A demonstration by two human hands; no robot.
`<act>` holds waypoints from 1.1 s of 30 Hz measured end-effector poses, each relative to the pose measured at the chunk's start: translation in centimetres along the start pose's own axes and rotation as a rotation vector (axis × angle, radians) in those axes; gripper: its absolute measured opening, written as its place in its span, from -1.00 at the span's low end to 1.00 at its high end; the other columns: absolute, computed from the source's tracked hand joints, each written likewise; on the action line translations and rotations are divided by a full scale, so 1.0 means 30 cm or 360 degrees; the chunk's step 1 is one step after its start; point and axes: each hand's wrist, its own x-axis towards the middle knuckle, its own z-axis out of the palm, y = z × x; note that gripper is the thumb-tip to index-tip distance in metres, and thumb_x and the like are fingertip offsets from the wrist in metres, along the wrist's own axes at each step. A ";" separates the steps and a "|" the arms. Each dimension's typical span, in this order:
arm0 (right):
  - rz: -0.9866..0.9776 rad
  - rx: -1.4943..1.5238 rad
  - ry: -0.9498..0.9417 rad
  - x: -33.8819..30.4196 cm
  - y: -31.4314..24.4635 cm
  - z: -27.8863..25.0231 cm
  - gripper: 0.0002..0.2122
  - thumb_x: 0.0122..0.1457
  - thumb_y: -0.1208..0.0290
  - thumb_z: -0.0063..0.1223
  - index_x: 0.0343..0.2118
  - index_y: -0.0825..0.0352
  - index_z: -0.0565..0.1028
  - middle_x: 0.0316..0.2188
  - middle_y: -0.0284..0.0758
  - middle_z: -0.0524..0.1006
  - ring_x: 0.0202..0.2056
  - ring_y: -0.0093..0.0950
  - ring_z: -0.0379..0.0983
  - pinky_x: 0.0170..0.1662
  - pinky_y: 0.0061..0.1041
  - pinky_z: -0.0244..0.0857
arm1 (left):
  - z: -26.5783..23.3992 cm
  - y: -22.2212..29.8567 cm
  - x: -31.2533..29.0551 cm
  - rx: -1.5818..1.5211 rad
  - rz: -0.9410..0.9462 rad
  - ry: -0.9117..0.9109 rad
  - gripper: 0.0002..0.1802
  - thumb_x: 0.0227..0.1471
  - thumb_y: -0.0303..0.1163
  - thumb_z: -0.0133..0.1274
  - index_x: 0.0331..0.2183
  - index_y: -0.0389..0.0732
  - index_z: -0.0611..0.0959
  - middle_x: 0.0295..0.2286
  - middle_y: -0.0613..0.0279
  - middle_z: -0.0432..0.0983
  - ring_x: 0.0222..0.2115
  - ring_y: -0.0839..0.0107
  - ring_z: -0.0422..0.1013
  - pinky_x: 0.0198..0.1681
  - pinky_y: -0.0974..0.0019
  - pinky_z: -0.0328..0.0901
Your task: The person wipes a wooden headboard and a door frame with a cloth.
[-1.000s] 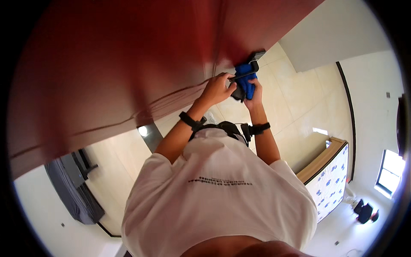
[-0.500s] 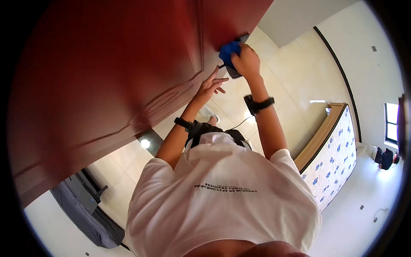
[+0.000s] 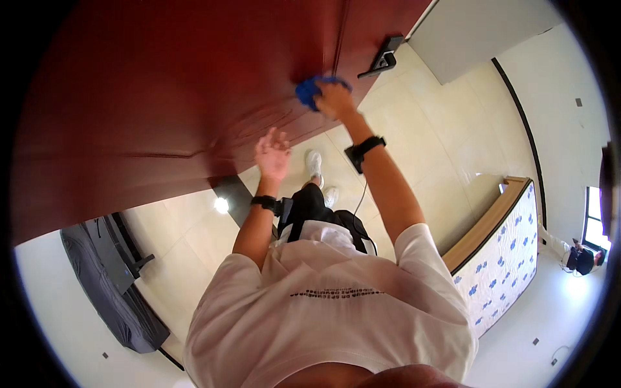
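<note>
A blue cloth (image 3: pixel 309 92) is gripped in my right hand (image 3: pixel 336 101), pressed against the dark red panelled door (image 3: pixel 174 84). To the right of the cloth, the black door handle (image 3: pixel 384 60) shows in full on the door's edge, with no hand touching it. My left hand (image 3: pixel 272 155) is raised near the lower part of the door, palm showing, fingers loosely spread and nothing in it. Whether its fingertips touch the door I cannot tell. Each wrist wears a black strap with a small device.
A mattress with blue flower print (image 3: pixel 495 258) lies on a wooden bed frame at the right. Grey-covered furniture (image 3: pixel 110 284) stands at the lower left. Pale floor tiles (image 3: pixel 420 136) extend below the door. A thin cable (image 3: pixel 361 197) hangs by my right side.
My right hand has moved left with the blue cloth, from the door handle onto the door panel. My left hand has drawn back from beside the handle and turned its palm up.
</note>
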 end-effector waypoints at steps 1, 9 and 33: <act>-0.0011 0.0011 0.0001 -0.025 0.027 0.078 -0.59 0.10 0.19 -0.04 0.01 0.20 0.48 -0.12 0.00 0.54 -0.05 -0.02 0.42 0.02 -0.07 0.27 | -0.014 0.060 -0.021 -0.0148 0.0193 0.0012 -0.57 0.10 -0.06 -0.09 -0.05 -0.02 0.55 -0.21 0.17 0.54 -0.29 0.31 0.41 -0.24 0.23 0.28; 0.0267 0.1293 0.1251 0.047 0.072 0.000 -0.46 0.20 0.25 -0.02 0.18 0.41 0.21 -0.02 0.12 0.44 0.02 -0.04 0.39 0.08 -0.29 0.21 | -0.213 0.806 -0.284 0.0217 0.1408 0.0584 -0.70 0.07 -0.17 -0.04 -0.47 -0.19 0.59 -0.55 0.20 0.51 -0.56 0.39 0.41 -0.49 0.42 0.36; -0.0452 0.0949 0.1259 0.104 -0.922 -0.083 -0.46 0.02 0.38 0.09 0.10 0.47 0.32 0.00 0.08 0.39 0.10 0.01 0.27 0.18 -0.20 0.13 | 0.429 1.609 -0.582 0.2935 0.3707 0.1434 -0.25 0.25 0.16 -0.44 0.27 -0.14 0.15 0.30 -0.15 -0.23 0.30 -0.22 -0.35 0.27 -0.32 -0.46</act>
